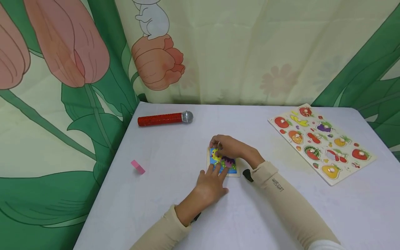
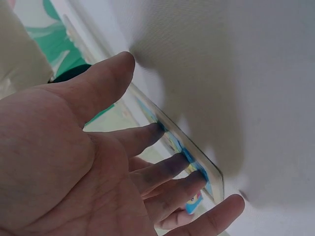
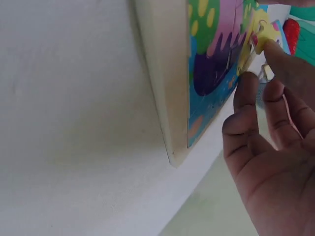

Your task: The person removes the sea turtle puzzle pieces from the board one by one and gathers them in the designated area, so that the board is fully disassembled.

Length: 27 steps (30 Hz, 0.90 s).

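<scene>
A small jigsaw puzzle in a pale wooden frame lies on the table between both hands, showing a blue, yellow and purple cartoon picture. My left hand has its fingers spread, with fingertips resting on the puzzle's near part; in the left wrist view they touch the picture just inside the frame. Over the far left corner, my right hand pinches a yellow and blue puzzle piece between thumb and fingers. That piece is tilted up from the picture. The right hand covers part of the puzzle's far side.
A red microphone with a silver head lies at the back left. A small pink block is on the left of the table. At the right lies a large fruit puzzle board. A patterned curtain hangs behind the table.
</scene>
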Motion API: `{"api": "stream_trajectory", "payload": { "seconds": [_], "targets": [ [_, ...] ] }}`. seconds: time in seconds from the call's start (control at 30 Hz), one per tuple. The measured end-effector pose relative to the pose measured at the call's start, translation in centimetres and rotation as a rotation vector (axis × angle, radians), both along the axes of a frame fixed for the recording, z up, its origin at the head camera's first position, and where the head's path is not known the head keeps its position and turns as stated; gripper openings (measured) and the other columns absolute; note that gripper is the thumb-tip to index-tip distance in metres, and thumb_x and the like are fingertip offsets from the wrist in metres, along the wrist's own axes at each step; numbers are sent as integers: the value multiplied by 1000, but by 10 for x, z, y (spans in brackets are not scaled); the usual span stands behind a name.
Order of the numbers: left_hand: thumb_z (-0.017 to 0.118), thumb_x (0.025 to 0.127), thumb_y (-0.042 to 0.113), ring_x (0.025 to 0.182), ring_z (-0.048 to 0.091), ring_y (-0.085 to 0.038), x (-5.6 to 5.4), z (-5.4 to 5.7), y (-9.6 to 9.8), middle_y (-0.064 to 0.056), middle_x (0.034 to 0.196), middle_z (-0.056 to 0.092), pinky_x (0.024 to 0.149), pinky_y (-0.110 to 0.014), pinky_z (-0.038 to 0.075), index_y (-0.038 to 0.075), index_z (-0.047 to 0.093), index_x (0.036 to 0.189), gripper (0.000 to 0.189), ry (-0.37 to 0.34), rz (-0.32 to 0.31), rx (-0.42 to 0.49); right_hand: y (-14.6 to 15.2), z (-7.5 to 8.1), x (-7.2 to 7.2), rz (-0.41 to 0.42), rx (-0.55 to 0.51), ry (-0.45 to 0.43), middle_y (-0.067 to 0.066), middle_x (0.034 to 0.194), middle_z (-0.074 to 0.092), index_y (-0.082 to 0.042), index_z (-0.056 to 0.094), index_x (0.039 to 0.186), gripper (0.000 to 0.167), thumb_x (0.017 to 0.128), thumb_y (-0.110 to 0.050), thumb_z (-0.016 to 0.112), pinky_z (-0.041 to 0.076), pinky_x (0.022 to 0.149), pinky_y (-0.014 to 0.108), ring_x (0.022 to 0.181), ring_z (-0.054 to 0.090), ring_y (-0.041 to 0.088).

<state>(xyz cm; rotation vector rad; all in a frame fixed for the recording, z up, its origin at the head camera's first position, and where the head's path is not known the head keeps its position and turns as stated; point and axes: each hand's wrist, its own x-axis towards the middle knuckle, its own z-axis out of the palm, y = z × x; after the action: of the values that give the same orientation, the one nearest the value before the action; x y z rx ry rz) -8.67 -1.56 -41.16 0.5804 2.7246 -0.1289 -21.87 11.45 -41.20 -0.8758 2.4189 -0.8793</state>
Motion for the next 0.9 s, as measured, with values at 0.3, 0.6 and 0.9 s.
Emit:
{"api": "stream_trajectory", "payload": {
  "seconds": [0.3,0.6,0.9],
  "targets": [
    [63,99,51,146,37,-25,4,12,-1,-5,161,38,107,-46,45,23,38,160,71,-20,9,-1,17,6,-7,-54,-129,-37,6,109,68,-7,73,112,14,98,-5,68,53,96,46,105,66,27],
    [64,99,51,148,35,-27,5,10,2,-5,162,37,108,-47,45,23,37,161,73,-13,12,-18,73,11,-32,-318,57,-56,17,122,69,-2,75,118,22,99,-4,65,55,83,39,99,61,29],
    [65,98,53,146,38,-26,8,11,2,-6,161,39,106,-46,46,22,39,159,73,28,1,-7,92,-5,-34,-328,-2,7,17,114,73,2,76,114,21,97,0,64,49,85,39,101,61,30]
  ]
}}
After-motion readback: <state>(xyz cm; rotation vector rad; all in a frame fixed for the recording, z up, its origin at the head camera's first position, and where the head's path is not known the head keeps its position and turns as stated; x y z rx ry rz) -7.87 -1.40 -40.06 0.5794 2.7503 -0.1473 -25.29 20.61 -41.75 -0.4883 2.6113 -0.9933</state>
